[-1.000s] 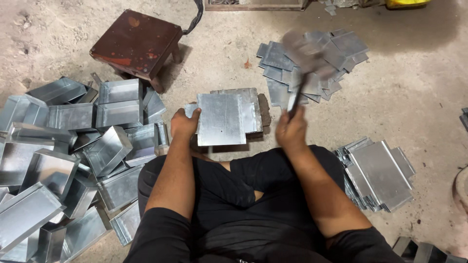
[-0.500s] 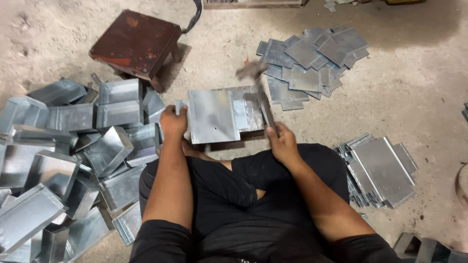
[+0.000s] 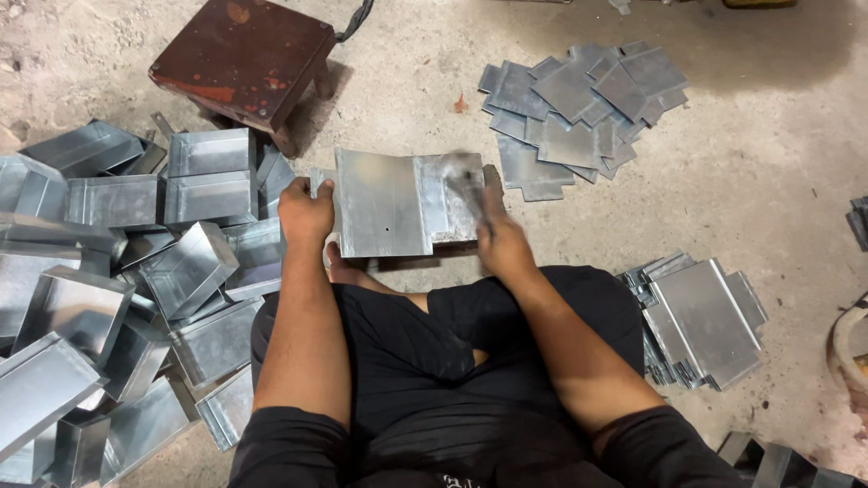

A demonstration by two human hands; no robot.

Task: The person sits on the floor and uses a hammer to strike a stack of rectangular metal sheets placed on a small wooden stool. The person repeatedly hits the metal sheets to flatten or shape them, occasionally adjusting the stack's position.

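A person sits cross-legged on the floor. The left hand pinches the left edge of a metal sheet lying before the knees; a slip could cut fingers. The right hand, fist closed around a blurred hammer, strikes the sheet's right side and might miss.

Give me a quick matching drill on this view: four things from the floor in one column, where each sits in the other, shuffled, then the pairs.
Things:
1. stool
2. flat cut sheets
3. folded metal trays
4. hammer

Places:
A. piled to the person's left
B. in the right hand, over the metal sheet that the left hand steadies
C. scattered at the upper right of the floor
D. upper left, beyond the trays

Pairs: 1-D, 2-C, 3-A, 4-B
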